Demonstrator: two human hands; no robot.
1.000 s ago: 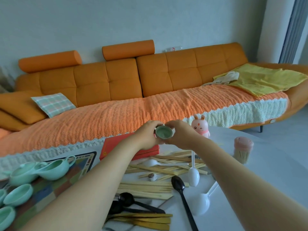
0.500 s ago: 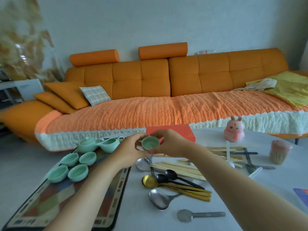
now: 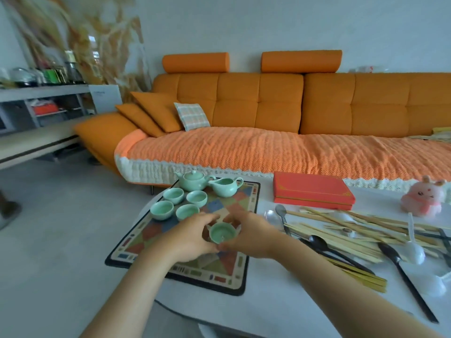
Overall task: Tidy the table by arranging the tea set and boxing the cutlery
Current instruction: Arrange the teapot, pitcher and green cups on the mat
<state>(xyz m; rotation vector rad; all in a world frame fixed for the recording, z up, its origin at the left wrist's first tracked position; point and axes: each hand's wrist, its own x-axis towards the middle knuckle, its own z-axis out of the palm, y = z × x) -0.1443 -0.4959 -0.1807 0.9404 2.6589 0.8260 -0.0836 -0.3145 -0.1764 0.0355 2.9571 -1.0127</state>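
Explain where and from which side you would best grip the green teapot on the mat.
Probably by the handle of the teapot, coming from its right side. It stands upright with the spout pointing left, but the pitcher crowds that handle, so approach from above.

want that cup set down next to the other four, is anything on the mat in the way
Nothing visible is. Both hands, left and right, hold the cup over the mat, and the patch between it and the four cups looks bare.
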